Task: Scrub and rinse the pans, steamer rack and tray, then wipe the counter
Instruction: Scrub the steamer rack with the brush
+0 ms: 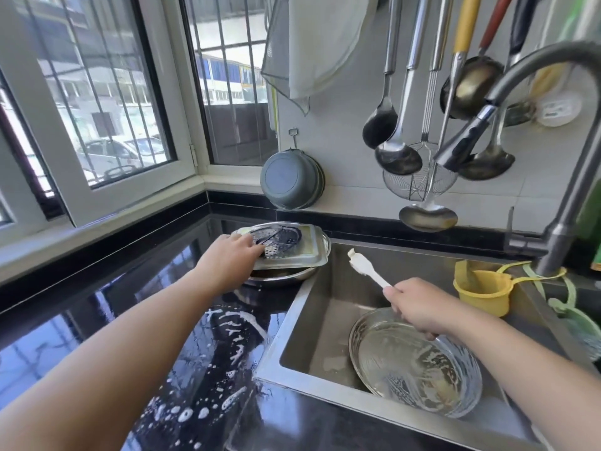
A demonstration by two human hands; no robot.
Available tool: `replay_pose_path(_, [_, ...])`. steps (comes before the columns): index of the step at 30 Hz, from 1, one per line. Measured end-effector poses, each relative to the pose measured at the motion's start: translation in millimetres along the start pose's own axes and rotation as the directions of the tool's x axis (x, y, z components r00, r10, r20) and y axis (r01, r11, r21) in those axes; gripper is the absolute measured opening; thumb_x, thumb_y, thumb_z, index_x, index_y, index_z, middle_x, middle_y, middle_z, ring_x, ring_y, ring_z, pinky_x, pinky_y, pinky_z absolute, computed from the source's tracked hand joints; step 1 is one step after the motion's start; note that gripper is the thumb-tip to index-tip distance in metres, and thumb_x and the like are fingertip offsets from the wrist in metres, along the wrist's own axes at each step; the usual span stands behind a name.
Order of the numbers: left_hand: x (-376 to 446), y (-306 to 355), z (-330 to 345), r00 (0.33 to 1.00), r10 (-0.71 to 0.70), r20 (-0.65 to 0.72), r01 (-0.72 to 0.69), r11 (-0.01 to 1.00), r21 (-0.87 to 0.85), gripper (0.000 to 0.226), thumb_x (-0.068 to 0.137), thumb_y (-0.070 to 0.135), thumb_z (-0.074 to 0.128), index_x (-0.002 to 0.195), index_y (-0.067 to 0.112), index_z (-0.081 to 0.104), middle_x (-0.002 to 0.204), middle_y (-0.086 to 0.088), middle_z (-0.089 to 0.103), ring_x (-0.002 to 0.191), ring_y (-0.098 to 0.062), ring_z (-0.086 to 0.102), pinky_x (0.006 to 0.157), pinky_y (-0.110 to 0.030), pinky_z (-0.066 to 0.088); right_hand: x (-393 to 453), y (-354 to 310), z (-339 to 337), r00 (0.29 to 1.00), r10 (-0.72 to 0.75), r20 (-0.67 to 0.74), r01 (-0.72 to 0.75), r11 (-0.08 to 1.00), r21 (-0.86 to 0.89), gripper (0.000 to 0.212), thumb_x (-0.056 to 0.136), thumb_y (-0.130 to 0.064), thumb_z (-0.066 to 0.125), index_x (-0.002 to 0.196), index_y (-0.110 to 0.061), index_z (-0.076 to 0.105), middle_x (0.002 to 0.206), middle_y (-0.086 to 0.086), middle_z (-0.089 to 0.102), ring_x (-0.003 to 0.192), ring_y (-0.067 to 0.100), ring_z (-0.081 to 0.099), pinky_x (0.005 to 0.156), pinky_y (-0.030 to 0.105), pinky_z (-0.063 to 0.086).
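Left hand (227, 255) gripping steamer rack (276, 240) atop the tray (312, 255), tabletop side. Right hand (419, 309) clenching brush (364, 266) above soapy pan (413, 362). Lift rack level, probably slippery.

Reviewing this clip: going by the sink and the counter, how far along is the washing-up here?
Roughly midway. Done: scrubbing looks well under way, as the round pan in the sink carries suds. In hand: the left hand grips the steamer rack atop the tray and another pan; the right hand holds a brush. Left: rinsing, since the faucet looks off, and wiping the foam-spattered counter.
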State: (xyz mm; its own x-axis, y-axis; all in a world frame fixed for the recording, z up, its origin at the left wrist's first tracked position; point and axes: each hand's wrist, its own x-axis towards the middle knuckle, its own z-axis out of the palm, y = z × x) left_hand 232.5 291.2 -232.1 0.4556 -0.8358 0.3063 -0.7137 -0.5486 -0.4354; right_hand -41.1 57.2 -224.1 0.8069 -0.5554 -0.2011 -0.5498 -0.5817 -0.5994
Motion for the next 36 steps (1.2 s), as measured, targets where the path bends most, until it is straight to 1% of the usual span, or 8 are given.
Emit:
replay_pose_path(3, [3, 10, -16, 0.988, 0.120, -0.101, -0.107, 0.987, 0.118, 0.030, 0.067, 0.003, 0.078, 0.094, 0.013, 0.069, 0.089, -0.008, 0.064, 0.080, -0.030, 0.066, 0.066, -0.041, 0.052, -8, 0, -13, 1.000, -0.021, -0.022, 0.022, 1.000, 0.015, 0.039, 0.106, -0.033, 0.037, 0.075, -0.015, 0.052, 0.062, 0.002, 0.048, 0.051, 0.019, 0.042, 0.046, 0.026, 0.037])
replay_pose_path(8, [18, 36, -29, 0.969, 0.165, -0.184, -0.135, 0.977, 0.168, 0.027, 0.075, 0.008, 0.071, 0.099, 0.017, 0.065, 0.093, -0.006, 0.062, 0.080, -0.030, 0.060, 0.065, -0.042, 0.050, -10, 30, -33, 0.995, -0.025, -0.094, 0.030, 0.998, 0.053, 0.041, 0.105, -0.034, 0.038, 0.074, -0.014, 0.054, 0.063, 0.002, 0.050, 0.057, 0.022, 0.045, 0.059, 0.032, 0.038])
replay_pose_path(11, [21, 51, -37, 0.975, 0.132, -0.178, -0.114, 0.987, 0.110, 0.028, 0.077, 0.007, 0.069, 0.101, 0.019, 0.060, 0.095, -0.006, 0.061, 0.080, -0.031, 0.060, 0.061, -0.044, 0.051, -6, 55, -38, 0.991, -0.027, -0.134, 0.044, 0.991, 0.123, 0.041, 0.106, -0.033, 0.038, 0.074, -0.014, 0.053, 0.061, 0.001, 0.048, 0.058, 0.022, 0.044, 0.058, 0.032, 0.036])
replay_pose_path(14, [18, 70, -58, 0.945, 0.246, -0.218, -0.235, 0.969, 0.075, 0.026, 0.082, 0.008, 0.063, 0.104, 0.018, 0.055, 0.092, -0.004, 0.058, 0.082, -0.030, 0.062, 0.063, -0.045, 0.054, 1, 80, -30, 0.982, -0.015, -0.188, 0.053, 0.978, 0.200, 0.042, 0.106, -0.033, 0.038, 0.071, -0.014, 0.051, 0.056, -0.001, 0.045, 0.053, 0.020, 0.042, 0.054, 0.029, 0.034])
replay_pose_path(20, [7, 135, -95, 0.828, 0.423, -0.369, -0.456, 0.890, -0.002, 0.019, 0.082, 0.008, 0.046, 0.094, 0.020, 0.037, 0.074, -0.004, 0.052, 0.063, -0.030, 0.055, 0.050, -0.039, 0.046, 3, 118, -16, 0.983, 0.178, -0.033, -0.106, 0.717, 0.689, 0.038, 0.107, -0.036, 0.047, 0.076, -0.013, 0.051, 0.048, -0.005, 0.035, 0.035, 0.008, 0.027, 0.039, 0.021, 0.020])
replay_pose_path(25, [20, 196, -71, 0.787, 0.438, -0.434, -0.505, 0.862, -0.046, 0.015, 0.086, 0.006, 0.053, 0.099, 0.015, 0.051, 0.105, -0.008, 0.070, 0.075, -0.031, 0.067, 0.058, -0.039, 0.055, 3, 131, -29, 0.963, 0.267, 0.027, -0.163, 0.502, 0.850, 0.040, 0.104, -0.042, 0.052, 0.091, -0.005, 0.058, 0.044, -0.007, 0.031, 0.034, 0.007, 0.021, 0.034, 0.019, 0.017])
replay_pose_path(30, [26, 218, -51, 0.784, 0.353, -0.510, -0.508, 0.837, -0.203, 0.016, 0.086, 0.008, 0.047, 0.100, 0.013, 0.053, 0.129, -0.015, 0.068, 0.099, -0.034, 0.074, 0.073, -0.039, 0.061, 10, 150, -26, 0.910, 0.390, -0.139, -0.205, 0.717, 0.666, 0.034, 0.099, -0.036, 0.058, 0.093, -0.004, 0.066, 0.056, -0.003, 0.047, 0.044, 0.014, 0.038, 0.039, 0.024, 0.025])
replay_pose_path(36, [27, 209, -49, 0.821, 0.329, -0.466, -0.495, 0.817, -0.295, 0.010, 0.084, 0.013, 0.045, 0.087, 0.008, 0.053, 0.148, -0.008, 0.057, 0.090, -0.031, 0.073, 0.059, -0.033, 0.055, 13, 144, -30, 0.967, 0.255, -0.009, -0.143, 0.570, 0.809, 0.018, 0.102, -0.029, 0.060, 0.099, -0.011, 0.057, 0.057, -0.003, 0.037, 0.041, 0.008, 0.026, 0.034, 0.020, 0.019])
